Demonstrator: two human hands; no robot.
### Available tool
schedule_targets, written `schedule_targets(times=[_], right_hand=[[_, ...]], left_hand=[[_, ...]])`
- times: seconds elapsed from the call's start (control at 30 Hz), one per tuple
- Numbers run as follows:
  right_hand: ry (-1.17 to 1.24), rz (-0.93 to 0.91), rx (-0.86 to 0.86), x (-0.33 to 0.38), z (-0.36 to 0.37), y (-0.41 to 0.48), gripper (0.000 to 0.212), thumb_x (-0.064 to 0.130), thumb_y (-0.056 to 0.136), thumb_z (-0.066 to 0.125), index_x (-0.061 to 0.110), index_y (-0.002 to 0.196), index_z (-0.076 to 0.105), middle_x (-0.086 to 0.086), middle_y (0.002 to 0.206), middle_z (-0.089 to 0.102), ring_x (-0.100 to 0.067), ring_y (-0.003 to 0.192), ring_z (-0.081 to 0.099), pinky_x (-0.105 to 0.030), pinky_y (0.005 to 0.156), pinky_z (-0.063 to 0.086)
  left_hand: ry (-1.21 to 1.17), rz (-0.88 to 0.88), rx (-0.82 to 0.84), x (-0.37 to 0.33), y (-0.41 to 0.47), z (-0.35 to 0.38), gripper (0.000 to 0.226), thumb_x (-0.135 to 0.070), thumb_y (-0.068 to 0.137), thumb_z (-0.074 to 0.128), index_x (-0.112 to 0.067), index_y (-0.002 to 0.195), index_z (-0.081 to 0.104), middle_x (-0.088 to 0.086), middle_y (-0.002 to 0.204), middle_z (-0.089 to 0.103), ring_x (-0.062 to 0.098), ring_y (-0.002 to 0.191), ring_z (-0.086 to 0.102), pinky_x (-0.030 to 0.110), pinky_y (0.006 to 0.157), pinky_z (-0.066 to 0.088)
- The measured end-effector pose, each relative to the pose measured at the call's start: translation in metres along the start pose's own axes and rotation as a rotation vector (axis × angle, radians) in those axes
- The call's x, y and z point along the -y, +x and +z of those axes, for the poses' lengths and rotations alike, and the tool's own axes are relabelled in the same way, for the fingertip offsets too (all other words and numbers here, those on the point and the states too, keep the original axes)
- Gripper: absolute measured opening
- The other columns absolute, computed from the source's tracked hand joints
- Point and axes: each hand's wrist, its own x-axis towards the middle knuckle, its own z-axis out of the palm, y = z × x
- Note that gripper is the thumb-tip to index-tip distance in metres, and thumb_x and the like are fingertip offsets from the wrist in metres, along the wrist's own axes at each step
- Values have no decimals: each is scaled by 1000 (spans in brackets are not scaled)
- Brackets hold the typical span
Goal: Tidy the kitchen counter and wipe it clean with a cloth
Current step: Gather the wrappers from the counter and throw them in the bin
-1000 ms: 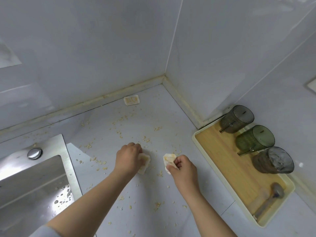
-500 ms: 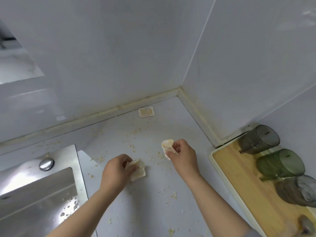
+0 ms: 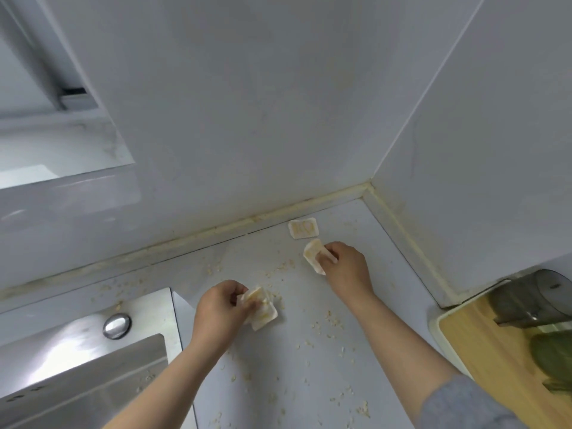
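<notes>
Counter (image 3: 309, 360), the pale grey kitchen top in the wall corner: which step is it at?

Tidying, I'd say, not wiping. No cloth is in view. The brushed steel sink (image 3: 77, 370) lies at its left. The cream-rimmed wooden tray (image 3: 476, 345) lies at its right, with a smoky translucent cup (image 3: 526, 297) on it and a green one (image 3: 554, 354) beside that.

And the hands?

The left hand (image 3: 221, 308) is at the middle of the top, fingers curled round a crumpled cream wrapper (image 3: 263, 312); whether it is more than one, I cannot tell. The right hand (image 3: 348, 267) is farther back, thumb and fingers pinching a second cream wrapper (image 3: 313, 253). That one is just beside a third flat cream wrapper (image 3: 303, 228), which lies near the back wall seam (image 3: 216, 235).

So next?

Likely that third piece. The right hand is occupied, so it needs a spare finger, or must tuck its load into the palm first. Then the rubbish goes out, and only after that a cloth for the pale oat-like flakes (image 3: 334, 320) scattered across the top.
</notes>
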Motion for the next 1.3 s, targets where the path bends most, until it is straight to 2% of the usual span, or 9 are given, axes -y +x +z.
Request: schedule_targets(times=[0.17,0.27,0.33,0.5,0.63,0.73,1.0,1.17,1.3], right_hand=[[-44,-20,-1,15,10,35,13,20,90,55,10,88,63,-4,81,62,-21,74,55,-27,54,33],[-64,-34,4,22,16,50,7,19,90,54,16,85,58,-1,79,55,-19,72,50,-20,48,26],[-61,-26,6,25,20,58,11,17,89,54,12,89,64,-3,81,60,-19,72,52,-23,49,30],[-72,19,-18,25,26,68,16,16,89,55,11,100,65,-8,96,68,-26,89,62,-35,72,49],[-69,58,-26,21,28,75,36,21,90,57,11,125,56,-10,122,59,-26,105,59,-34,83,48],[-116,69,-22,19,29,79,44,24,91,59,9,131,49,-13,131,44,-29,108,55,-36,85,46],[-275,-24,82,18,30,92,35,23,89,59,3,119,55,-14,125,48,-27,108,53,-31,82,42],[-199,3,103,17,30,97,31,18,85,60,7,114,62,-13,116,58,-25,99,59,-28,76,46],[-165,24,62,18,30,99,8,19,79,62,17,83,56,-13,105,59,-24,88,58,-25,64,38]], left_hand=[[-31,-36,14,6,14,0,16,-17,77,74,-22,70,61,-6,65,60,8,62,53,20,50,32],[-19,-50,-3,11,17,1,15,-17,77,74,-20,70,62,-6,65,60,7,63,54,19,50,33],[-14,-49,-5,11,16,3,13,-17,78,73,-19,70,62,-6,65,60,5,62,53,15,49,31],[-24,-52,-40,7,14,6,16,-14,79,70,-19,69,59,-5,64,57,5,61,49,12,51,36],[-41,-39,-51,6,11,7,17,-14,79,71,-18,69,58,-5,64,56,5,60,48,10,54,37],[-49,-38,-54,6,11,6,17,-13,79,71,-18,69,58,-5,64,55,5,60,47,9,53,36],[-29,-32,-55,5,12,7,14,-14,79,70,-18,71,59,-6,66,55,4,60,47,8,55,37],[-38,-31,-56,6,13,7,14,-14,80,70,-17,72,60,-5,65,55,5,60,46,8,55,37],[-46,-34,-56,6,13,7,12,-14,80,70,-16,74,61,-5,66,54,5,60,46,7,53,36]])
